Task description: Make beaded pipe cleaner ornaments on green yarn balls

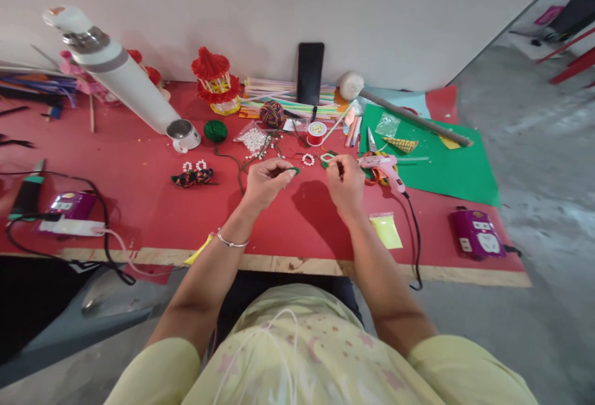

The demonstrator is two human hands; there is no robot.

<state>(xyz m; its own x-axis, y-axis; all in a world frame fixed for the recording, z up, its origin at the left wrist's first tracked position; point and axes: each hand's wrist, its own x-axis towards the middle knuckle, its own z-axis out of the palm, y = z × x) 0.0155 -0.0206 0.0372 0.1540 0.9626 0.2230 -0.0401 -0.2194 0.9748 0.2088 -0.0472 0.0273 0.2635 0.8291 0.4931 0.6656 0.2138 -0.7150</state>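
My left hand (269,180) is closed in a pinch on a bit of green yarn (294,170), held over the red tabletop. To its right, my right hand (344,183) has its fingers pressed together; what they hold, if anything, is too small to make out. A small ring of white beads (308,160) lies just beyond and between the hands. The green yarn ball (215,131) sits farther left, with a strand running toward my left hand. Loose white beads (254,140) spill from a clear bag. Beside my right hand lies a pink glue gun (383,168).
A white bottle (125,82) leans over a metal cup (185,136). Behind are a red thread spool (317,133), multicoloured yarn ball (271,114), phone (310,73) and red paper lantern (216,81). A mallet (413,110) crosses green sheets (465,169). Purple power boxes (476,232) stand at both sides.
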